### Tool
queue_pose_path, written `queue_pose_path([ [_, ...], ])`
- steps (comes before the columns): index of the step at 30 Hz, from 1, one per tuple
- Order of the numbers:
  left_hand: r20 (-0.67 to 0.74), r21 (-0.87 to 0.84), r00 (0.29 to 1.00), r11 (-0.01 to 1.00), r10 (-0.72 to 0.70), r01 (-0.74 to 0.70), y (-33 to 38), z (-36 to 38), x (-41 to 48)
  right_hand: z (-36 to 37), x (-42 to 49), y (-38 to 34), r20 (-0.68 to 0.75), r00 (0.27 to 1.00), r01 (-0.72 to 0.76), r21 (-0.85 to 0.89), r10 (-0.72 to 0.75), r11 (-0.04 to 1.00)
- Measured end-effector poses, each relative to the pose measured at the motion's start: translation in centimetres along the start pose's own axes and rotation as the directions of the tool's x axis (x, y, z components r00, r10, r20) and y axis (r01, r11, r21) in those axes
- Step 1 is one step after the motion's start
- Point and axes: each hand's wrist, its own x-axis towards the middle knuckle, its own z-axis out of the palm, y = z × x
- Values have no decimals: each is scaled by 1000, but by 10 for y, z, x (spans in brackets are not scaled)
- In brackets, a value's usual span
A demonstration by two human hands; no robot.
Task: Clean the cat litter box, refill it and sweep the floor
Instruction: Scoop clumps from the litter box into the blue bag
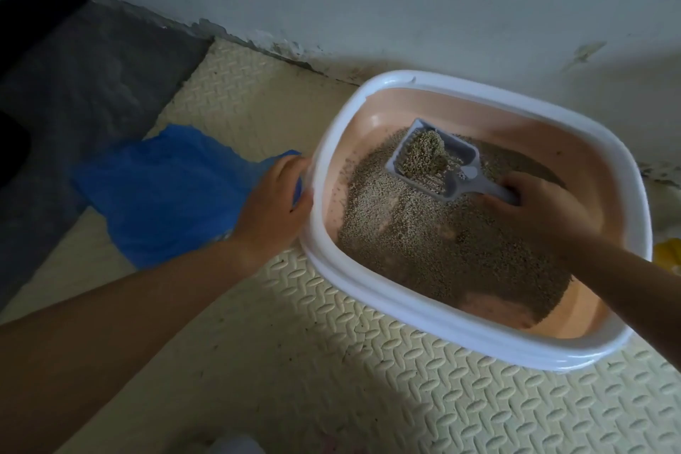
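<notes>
A pink litter box with a white rim (368,92) stands on the floor against the wall, holding grey-brown litter (442,243). My right hand (534,206) grips the handle of a grey slotted scoop (457,177), held over the litter at the box's far side. A clump of litter (423,158) lies in the scoop. My left hand (272,206) rests at the box's left rim and holds the edge of a blue plastic bag (162,192), which lies spread on the floor to the left.
Cream textured foam mats (331,380) cover the floor around the box. A dark grey mat (73,92) lies to the left. The stained white wall (405,11) runs behind the box. Something yellow (669,254) shows at the right edge.
</notes>
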Motion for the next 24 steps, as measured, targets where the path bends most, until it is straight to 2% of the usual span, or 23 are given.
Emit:
queue_pose_path([
  [2, -8, 72, 997, 994, -78, 78, -20, -7, 4, 1, 1, -4, 10, 1000, 11, 23, -12, 1000],
  [4, 44, 249, 989, 961, -139, 124, -41, -14, 8, 3, 2, -4, 24, 999, 20, 10, -21, 1000],
  [7, 171, 409, 973, 910, -155, 74, -58, -24, 13, 7, 3, -4, 30, 999, 29, -9, -29, 1000],
  [14, 260, 454, 964, 875, 49, -167, -59, -20, 10, 8, 0, -3, 27, 1000, 9, 1, -9, 1000],
  [19, 342, 451, 939, 871, 34, -196, -64, -20, 9, 9, -2, 2, 10, 1000, -6, -2, 6, 1000],
  [24, 402, 453, 910, 842, 102, -294, -72, -26, 3, 12, 0, 10, 8, 1000, -15, -23, 15, 1000],
])
